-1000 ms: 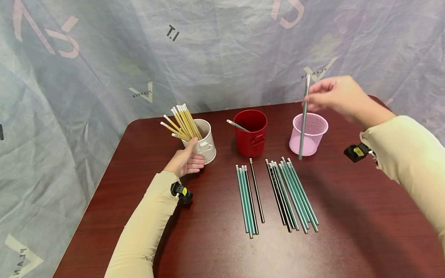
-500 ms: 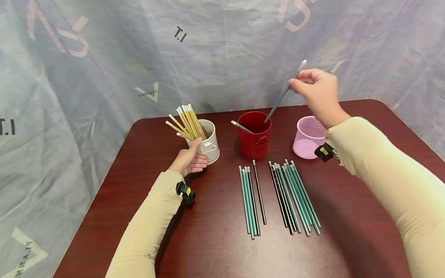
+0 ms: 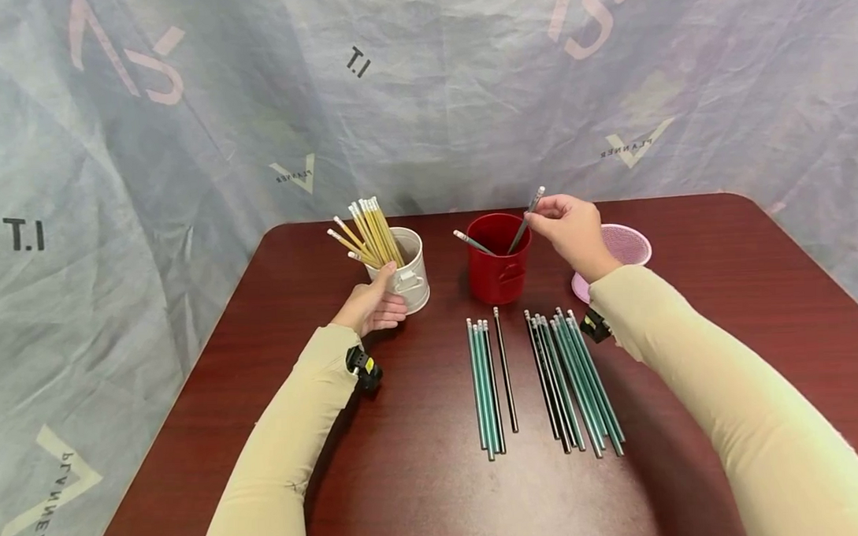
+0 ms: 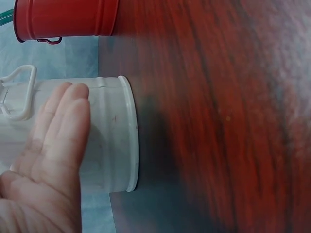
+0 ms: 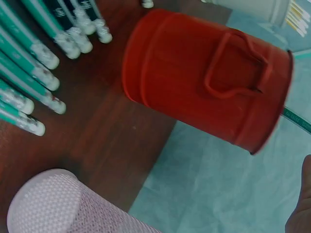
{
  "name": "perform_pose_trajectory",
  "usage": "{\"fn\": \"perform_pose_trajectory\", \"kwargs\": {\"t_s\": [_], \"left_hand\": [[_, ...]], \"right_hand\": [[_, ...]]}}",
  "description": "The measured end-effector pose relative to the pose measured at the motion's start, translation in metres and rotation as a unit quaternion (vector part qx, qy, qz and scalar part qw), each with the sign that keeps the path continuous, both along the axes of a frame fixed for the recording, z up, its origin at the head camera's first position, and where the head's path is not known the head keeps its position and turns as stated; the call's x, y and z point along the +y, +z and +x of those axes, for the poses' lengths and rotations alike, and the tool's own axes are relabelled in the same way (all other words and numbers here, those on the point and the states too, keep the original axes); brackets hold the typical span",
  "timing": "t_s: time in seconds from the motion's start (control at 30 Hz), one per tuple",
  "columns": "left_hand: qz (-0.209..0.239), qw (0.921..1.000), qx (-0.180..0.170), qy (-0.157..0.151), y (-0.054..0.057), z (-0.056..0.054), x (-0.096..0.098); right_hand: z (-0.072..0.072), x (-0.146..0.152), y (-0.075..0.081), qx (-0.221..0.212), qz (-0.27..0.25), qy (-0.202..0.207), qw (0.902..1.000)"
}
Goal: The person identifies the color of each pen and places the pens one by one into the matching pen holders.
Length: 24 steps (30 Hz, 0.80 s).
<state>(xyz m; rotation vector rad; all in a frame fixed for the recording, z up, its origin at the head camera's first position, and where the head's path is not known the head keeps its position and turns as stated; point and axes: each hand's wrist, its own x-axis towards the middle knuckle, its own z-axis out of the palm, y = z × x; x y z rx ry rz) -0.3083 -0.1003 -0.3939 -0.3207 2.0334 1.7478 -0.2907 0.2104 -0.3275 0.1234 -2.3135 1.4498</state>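
Observation:
In the head view my right hand (image 3: 569, 227) pinches a green pencil (image 3: 527, 222) near its white eraser end. The pencil slants down into the red bucket (image 3: 496, 280), its lower end hidden inside. Another green pencil (image 3: 474, 241) leans on that bucket's left rim. My left hand (image 3: 373, 301) rests against the white bucket (image 3: 417, 288), thumb up by the rim. Its fingers (image 4: 65, 116) lie straight along the bucket's side in the left wrist view. Several yellow pencils (image 3: 374, 230) stand in the white bucket, erasers up.
Green and black pencils lie on the table (image 3: 421, 457) in a left group (image 3: 486, 388) and a right group (image 3: 575, 381), with one black pencil (image 3: 507, 372) apart. A pink mesh cup (image 3: 627, 245) stands at the right, partly behind my right hand. A grey cloth (image 3: 423, 102) hangs behind.
My right hand has moved left from above the pink mesh cup and lowered the green pencil into the red bucket. The left hand stays at the white bucket. The view has shifted slightly.

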Motion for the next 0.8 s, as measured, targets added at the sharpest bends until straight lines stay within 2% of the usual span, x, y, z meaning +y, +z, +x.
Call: {"fn": "perform_pose_trajectory", "kwargs": {"t_s": [0.47,0.67,0.8], "left_hand": [[0.004,1.0,0.002,-0.006,-0.001,0.001,0.003],[0.001,1.0,0.003,-0.004,-0.001,0.001,0.004],[0.001,1.0,0.005,-0.003,-0.001,0.001,0.003]], "right_hand": [[0.004,-0.004,-0.024,-0.023,0.042,0.015,0.9987],[0.006,-0.002,-0.025,-0.028,0.04,0.022,0.9986],[0.012,0.005,-0.021,-0.035,0.084,0.021,0.9957]]}}
